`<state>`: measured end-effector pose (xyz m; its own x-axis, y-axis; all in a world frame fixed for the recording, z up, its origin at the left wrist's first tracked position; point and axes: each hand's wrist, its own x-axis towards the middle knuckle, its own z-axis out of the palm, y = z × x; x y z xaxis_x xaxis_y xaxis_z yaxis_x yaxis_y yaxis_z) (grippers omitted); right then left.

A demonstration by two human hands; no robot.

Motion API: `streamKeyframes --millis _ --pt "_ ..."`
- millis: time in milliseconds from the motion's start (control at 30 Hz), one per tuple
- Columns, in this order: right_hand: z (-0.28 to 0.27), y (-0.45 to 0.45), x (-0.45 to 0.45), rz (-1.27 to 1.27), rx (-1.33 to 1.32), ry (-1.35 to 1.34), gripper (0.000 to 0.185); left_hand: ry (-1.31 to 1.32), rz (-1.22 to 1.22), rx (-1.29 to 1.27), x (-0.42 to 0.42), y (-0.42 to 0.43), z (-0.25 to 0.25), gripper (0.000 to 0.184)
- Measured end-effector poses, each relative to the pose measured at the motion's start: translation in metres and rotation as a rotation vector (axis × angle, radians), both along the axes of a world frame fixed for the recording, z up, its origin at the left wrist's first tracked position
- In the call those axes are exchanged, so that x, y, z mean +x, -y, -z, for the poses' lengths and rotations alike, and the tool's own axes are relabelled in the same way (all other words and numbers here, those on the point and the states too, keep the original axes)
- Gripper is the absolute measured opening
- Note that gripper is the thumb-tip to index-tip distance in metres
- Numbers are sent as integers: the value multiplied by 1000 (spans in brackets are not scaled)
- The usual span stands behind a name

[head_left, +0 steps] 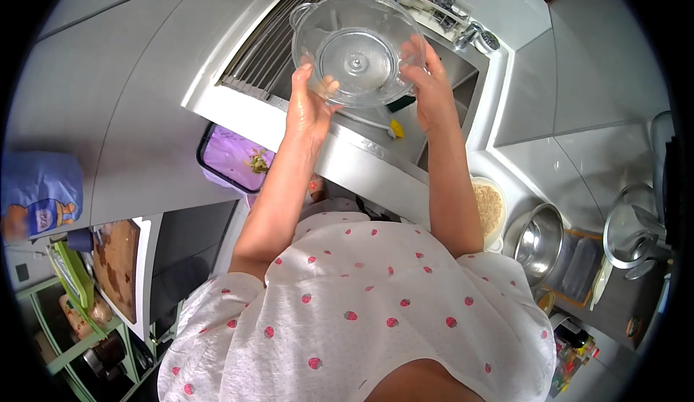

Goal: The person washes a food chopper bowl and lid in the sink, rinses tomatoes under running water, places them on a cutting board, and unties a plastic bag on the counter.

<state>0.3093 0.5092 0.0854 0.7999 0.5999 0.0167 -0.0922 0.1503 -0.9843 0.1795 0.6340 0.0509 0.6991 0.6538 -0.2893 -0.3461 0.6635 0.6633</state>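
Note:
A clear, round bowl (pixel 345 22) with a loop handle at its upper left is tilted up over the sink (pixel 426 142). A small raised point shows at the middle of its base. My left hand (pixel 309 105) grips the near left rim, thumb on one side and fingers seen through the clear wall. My right hand (pixel 431 87) holds the right side of the same bowl, its fingers partly behind the wall. Below the bowl, a brush (pixel 395 129) with a white handle and yellow head lies in the sink, beside a dark green item (pixel 400 103) that is partly hidden.
A slatted drying rack (pixel 264 44) covers the sink's left part; a faucet (pixel 470 35) stands behind. A purple-lined bin (pixel 230 157) with scraps hangs below the counter's left edge. To the right are a tub of grainy food (pixel 489 207) and a steel bowl (pixel 541 239).

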Motion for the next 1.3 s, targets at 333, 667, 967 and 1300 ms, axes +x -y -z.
streamKeyframes --millis 333,667,967,1300 --pt "-5 -3 -7 83 -96 105 63 57 -19 108 -10 6 1 70" --pt "-12 -36 -58 -85 -113 212 55 2 -195 93 -94 13 4 79" --pt "-22 -58 -180 -502 -174 240 59 -45 -420 62 -236 40 -2 64" --pt "-4 -135 -434 -971 -87 176 56 -144 -961 95 -480 56 -2 73"
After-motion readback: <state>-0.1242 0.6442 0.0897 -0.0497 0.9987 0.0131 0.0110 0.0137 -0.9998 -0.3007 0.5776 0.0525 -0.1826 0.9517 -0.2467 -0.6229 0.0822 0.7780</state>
